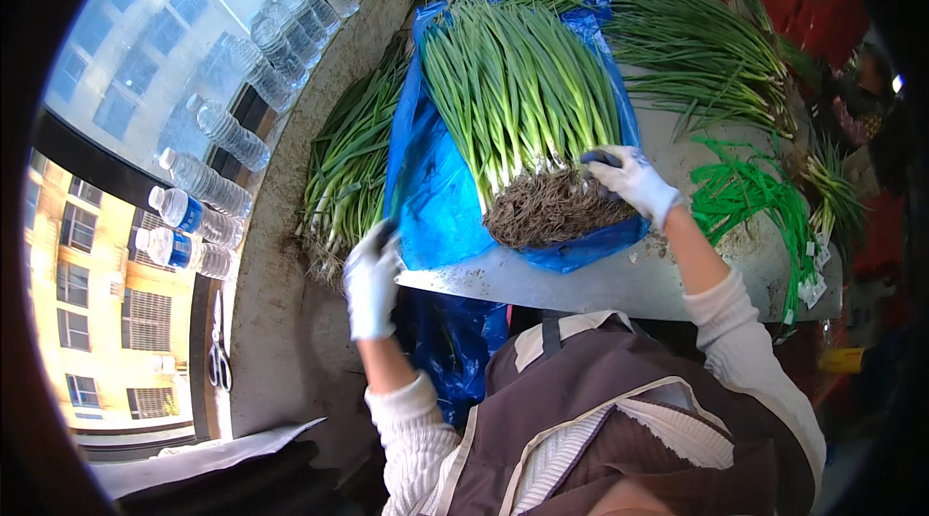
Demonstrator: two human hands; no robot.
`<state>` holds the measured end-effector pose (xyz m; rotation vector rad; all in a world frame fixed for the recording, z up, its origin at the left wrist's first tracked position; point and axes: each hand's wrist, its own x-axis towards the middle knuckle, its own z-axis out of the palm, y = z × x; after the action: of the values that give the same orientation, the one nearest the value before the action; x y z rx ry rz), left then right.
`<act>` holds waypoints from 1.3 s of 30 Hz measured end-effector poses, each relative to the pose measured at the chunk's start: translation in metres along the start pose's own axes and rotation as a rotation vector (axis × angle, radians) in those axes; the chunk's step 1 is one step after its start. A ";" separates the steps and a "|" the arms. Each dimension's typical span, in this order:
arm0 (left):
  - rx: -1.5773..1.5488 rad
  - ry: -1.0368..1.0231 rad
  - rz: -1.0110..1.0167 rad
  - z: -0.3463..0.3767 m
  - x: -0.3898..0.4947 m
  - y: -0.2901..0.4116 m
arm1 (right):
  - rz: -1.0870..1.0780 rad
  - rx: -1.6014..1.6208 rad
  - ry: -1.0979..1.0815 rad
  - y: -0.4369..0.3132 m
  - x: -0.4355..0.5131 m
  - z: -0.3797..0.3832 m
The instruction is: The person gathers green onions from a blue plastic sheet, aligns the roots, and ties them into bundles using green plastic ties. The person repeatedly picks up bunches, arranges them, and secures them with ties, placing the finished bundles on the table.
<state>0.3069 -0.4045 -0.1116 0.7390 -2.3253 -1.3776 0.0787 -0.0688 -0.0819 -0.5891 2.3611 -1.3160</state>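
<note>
A thick bunch of green onions [526, 91] lies on a blue plastic sheet [439, 196], leaves pointing away from me and matted brown roots [555, 211] towards me. My right hand [631, 178], in a white glove with dark fingertips, touches the right side of the bunch where bulbs meet roots. Its grip is partly hidden. My left hand [372, 280], gloved alike and blurred, is by the sheet's left edge, beside the roots of another green onion pile [352, 160]. Whether it pinches the plastic is unclear.
More green onions [704, 44] cover the metal table [464, 282] at the back right. Green ties [755, 200] with white tags lie to the right. Several plastic bottles [232, 131] line the window ledge at left, with scissors [218, 352] nearer me. Blue plastic [457, 342] hangs below the table edge.
</note>
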 end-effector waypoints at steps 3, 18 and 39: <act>0.161 -0.129 0.100 0.101 0.053 0.048 | -0.014 0.065 -0.043 -0.025 0.030 0.027; -0.701 -0.653 -0.387 0.151 0.124 0.062 | 0.089 0.462 -0.031 -0.003 0.010 0.041; -0.554 -0.923 -0.208 0.188 0.001 0.075 | 0.278 0.136 -0.089 0.019 -0.107 -0.042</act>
<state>0.1867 -0.2426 -0.1344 0.1636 -2.2284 -2.7355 0.1441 0.0261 -0.0654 -0.2619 2.1682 -1.2820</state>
